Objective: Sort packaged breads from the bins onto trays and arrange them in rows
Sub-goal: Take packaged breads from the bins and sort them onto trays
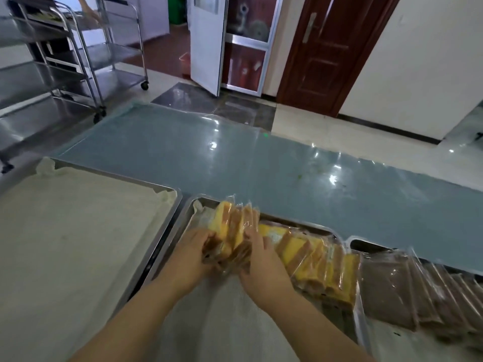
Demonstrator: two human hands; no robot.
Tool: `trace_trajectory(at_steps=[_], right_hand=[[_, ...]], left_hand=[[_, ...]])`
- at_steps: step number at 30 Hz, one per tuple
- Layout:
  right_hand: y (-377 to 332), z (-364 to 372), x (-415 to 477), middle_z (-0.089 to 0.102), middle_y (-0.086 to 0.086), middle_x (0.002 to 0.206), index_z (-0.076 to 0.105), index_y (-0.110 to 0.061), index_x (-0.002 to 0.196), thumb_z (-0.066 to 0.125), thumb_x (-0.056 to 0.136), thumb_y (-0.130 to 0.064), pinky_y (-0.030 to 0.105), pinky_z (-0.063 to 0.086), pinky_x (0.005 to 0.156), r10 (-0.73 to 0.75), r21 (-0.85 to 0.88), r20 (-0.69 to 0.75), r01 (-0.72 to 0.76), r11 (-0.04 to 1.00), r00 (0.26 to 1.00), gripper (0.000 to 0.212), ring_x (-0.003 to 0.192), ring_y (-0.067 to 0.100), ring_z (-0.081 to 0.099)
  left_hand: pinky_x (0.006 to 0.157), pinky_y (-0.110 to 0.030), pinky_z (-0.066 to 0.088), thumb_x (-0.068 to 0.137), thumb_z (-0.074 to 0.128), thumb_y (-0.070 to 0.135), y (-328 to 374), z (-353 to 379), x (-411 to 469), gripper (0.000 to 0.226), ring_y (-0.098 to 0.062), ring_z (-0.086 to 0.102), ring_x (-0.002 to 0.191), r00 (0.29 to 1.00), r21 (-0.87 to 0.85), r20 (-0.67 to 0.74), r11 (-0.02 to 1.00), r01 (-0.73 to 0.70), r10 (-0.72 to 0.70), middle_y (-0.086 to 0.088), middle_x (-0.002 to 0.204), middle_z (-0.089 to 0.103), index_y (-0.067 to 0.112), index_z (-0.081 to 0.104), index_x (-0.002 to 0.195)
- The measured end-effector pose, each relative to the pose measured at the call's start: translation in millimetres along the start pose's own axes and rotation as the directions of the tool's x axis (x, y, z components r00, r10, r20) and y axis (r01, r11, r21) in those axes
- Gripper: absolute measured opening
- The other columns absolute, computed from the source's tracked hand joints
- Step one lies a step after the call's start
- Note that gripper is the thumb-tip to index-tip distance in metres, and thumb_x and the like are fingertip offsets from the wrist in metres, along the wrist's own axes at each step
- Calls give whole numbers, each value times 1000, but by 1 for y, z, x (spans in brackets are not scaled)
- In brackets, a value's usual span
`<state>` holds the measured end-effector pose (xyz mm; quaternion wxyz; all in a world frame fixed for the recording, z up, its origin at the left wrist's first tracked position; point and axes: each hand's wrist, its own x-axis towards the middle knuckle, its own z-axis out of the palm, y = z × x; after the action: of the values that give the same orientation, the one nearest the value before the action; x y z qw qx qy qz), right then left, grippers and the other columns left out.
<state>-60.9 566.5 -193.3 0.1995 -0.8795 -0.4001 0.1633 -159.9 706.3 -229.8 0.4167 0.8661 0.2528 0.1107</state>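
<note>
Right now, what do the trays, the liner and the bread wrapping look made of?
Trays: metal, probably stainless steel, with a brushed silver finish; the rims glint.
Liner: cream and matte, cloth or paper, cannot tell which; it bunches at the far corner.
Packaged breads: wrapped in clear, glossy plastic film that is crinkled, catches highlights and shows the bread through it.

Steel trolleys (52, 74) stand at left — farther right, a white door (206, 48) ajar, a brown door (329, 56) shut.
</note>
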Motion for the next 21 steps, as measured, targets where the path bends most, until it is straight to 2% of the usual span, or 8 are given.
trace_trajectory(at_steps=[2, 4, 7, 11, 13, 17, 21], right_hand=[[0, -6, -3, 30, 4, 140, 6, -29, 149, 57, 91, -22, 32, 38, 105, -31, -150, -36, 26, 988, 999, 77, 127, 22, 35], [-2, -16, -3, 26, 6, 144, 17, -22, 148, 54, 93, -23, 35, 30, 110, -36, -261, -32, 26, 965, 999, 66, 132, 25, 25], [-4, -32, -5, 36, 5, 140, 26, -22, 145, 56, 92, -32, 40, 34, 108, 0, -366, 68, 25, 930, 998, 62, 129, 25, 31], [-11, -64, -21, 47, 7, 131, 36, -21, 139, 57, 89, -44, 43, 44, 98, 45, -440, 212, 55, 896, 976, 59, 123, 28, 43], [-14, -81, -34, 51, 6, 127, 41, -23, 135, 59, 88, -45, 43, 47, 93, 57, -433, 237, 54, 900, 970, 55, 116, 28, 50], [-12, -109, -70, 59, -1, 121, 53, -24, 122, 62, 84, -44, 37, 48, 88, 68, -425, 268, 55, 903, 961, 44, 110, 22, 56], [1, -139, -116, 54, 2, 133, 46, -21, 134, 61, 88, -41, 32, 41, 90, 64, -437, 263, 60, 897, 963, 53, 118, 23, 51]], left_hand=[[90, -12, 35, 81, 71, 29, -9, 1, 3, 50, -1, 46, 108, 997, 119, 73, 993, -6, -3, 11, 127, 44, 32, 48, 126], [93, -14, 34, 82, 70, 33, -9, -3, 3, 62, -3, 43, 113, 989, 237, 149, 971, -37, 1, 11, 134, 38, 30, 40, 136], [97, -27, 42, 80, 69, 38, 0, -16, 0, 70, -11, 46, 118, 969, 377, 239, 925, -43, -53, 9, 135, 39, 31, 34, 140], [84, -32, 51, 79, 62, 41, 20, -35, -10, 44, -13, 55, 97, 954, 535, 279, 843, -59, -110, 8, 115, 55, 32, 52, 120], [82, -35, 52, 80, 60, 43, 33, -43, -18, 36, -14, 57, 95, 953, 575, 272, 817, -52, -131, 8, 110, 58, 30, 56, 113], [82, -36, 52, 82, 60, 43, 67, -51, -42, 35, -15, 57, 99, 946, 620, 295, 781, -82, -134, 7, 112, 59, 30, 56, 114], [81, -32, 51, 84, 58, 45, 109, -47, -68, 33, -15, 57, 97, 942, 654, 319, 743, -139, -105, 7, 110, 59, 29, 54, 113]])
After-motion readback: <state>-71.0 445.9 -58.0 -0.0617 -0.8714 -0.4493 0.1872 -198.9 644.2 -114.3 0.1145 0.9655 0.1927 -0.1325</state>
